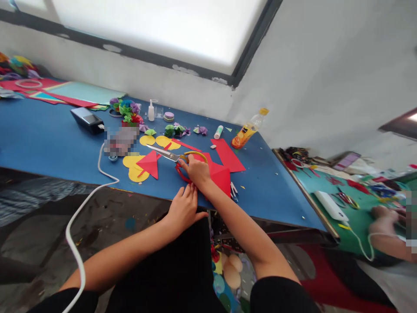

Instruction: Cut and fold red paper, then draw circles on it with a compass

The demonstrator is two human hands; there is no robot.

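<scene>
A pair of scissors [167,154] with one yellow and one red handle loop lies over the blue table, blades apart and aimed left. My right hand [197,170] is closed on its handles. Flat at the table's front edge, my left hand [184,202] has its fingers stretched out and its thumb apart; its fingertips are close to the red handle. Red paper [221,177] is partly hidden beneath my right hand and forearm. To the left, a red paper triangle [149,164] lies on yellow paper scallops [138,174]. A longer red paper piece [230,157] is behind on the right.
An orange drink bottle [245,134], a glue stick [218,131] and a small pump bottle [151,111] stand or lie toward the back. A white cable [78,252] hangs across the left side from a power bank [86,119]. Another person's hand [384,221] is at a green table on the right.
</scene>
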